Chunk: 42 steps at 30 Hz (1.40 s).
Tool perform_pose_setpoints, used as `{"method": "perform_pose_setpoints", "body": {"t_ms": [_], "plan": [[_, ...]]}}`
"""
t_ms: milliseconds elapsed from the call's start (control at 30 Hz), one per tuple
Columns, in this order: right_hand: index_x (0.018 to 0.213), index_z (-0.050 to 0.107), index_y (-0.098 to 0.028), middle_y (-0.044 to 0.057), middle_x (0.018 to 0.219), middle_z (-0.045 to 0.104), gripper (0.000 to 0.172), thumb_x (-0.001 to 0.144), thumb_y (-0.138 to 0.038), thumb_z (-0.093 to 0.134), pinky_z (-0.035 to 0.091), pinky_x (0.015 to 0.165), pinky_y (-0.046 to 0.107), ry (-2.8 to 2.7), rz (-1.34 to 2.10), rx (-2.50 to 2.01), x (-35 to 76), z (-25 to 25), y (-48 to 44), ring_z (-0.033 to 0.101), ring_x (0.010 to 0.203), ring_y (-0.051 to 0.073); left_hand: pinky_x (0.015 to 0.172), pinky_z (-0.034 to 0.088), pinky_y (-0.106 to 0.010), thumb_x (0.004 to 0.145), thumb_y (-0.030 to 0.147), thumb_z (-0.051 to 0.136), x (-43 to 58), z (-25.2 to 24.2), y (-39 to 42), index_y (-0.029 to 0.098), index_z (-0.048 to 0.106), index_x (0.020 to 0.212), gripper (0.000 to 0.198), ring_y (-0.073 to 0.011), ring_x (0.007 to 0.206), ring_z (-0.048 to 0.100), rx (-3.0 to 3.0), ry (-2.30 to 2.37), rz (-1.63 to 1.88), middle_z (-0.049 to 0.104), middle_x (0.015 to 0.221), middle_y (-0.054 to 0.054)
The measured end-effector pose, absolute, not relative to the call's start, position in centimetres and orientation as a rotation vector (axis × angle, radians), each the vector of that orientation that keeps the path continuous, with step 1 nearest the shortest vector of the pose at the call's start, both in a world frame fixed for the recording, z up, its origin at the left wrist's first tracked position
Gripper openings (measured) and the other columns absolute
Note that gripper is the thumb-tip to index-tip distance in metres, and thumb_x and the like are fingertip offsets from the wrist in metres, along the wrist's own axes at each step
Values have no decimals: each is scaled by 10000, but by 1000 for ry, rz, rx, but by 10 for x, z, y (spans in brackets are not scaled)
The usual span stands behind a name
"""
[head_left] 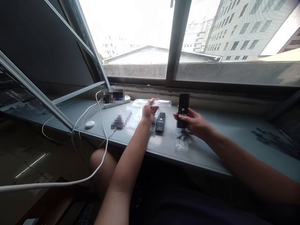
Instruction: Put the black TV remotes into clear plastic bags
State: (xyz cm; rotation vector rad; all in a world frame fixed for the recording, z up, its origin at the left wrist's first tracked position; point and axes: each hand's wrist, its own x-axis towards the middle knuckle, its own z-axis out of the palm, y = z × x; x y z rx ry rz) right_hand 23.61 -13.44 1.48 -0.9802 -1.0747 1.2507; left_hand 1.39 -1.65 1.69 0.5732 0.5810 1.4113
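A black remote control (183,104) stands nearly upright in my right hand (193,122), the thumb across its front below the white buttons. My left hand (150,111) has its fingers closed on a clear plastic bag (165,103), which stretches out to both sides of it. Between the two hands a second black remote control (160,122) lies face up on the table, its many buttons showing. Below the raised remote rests another clear plastic bag (182,144), with something dark in its upper part. More clear plastic (136,120) spreads flat beside my left wrist.
On the grey table (220,153), a power strip (117,102) and a round white device (90,124) stand at the left. White cables (104,134) loop over the front edge near a metal frame (77,90). Several dark items (274,139) lie far right, before the window.
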Motion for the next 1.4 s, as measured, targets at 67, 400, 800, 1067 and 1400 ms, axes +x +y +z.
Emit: {"method": "perform_pose_setpoints", "body": {"t_ms": [67,400,800,1067,1400], "plan": [[1124,829,-269,74,1172,863,368,819,-328,1026,643,1127,544,-1262,963,-1015,234,14,-138,806,1175,317,758,605,-209,1010,193,746,14,17,-16,174,784,1086,86,-147,932,807,567,575,1412,870,1177,-100],[1038,873,-352,71,1243,829,237,864,-200,925,496,1275,651,-1632,421,-939,224,25,-152,722,1346,384,732,604,-206,1006,178,737,14,19,-18,180,761,1031,35,-130,873,793,562,562,1415,871,1143,-90],[1091,761,-270,68,1060,829,403,873,-518,992,717,985,489,-1194,844,-1046,231,10,-136,817,1069,319,729,609,-205,987,194,764,14,19,-19,185,780,1113,127,-136,880,800,532,566,1405,868,1191,-96],[1025,752,-229,59,939,791,337,911,-449,981,767,738,427,-983,1157,-1031,240,4,-126,853,810,272,719,603,-201,1008,187,737,14,19,-18,173,777,1070,75,-134,862,793,557,563,1411,870,1152,-100],[1027,915,-295,88,1419,783,367,760,-490,1076,508,1308,560,-1378,894,-939,233,12,-134,628,1499,355,763,611,-217,1014,197,743,14,19,-20,175,786,1091,90,-144,907,804,558,595,1415,866,1186,-104]]}}
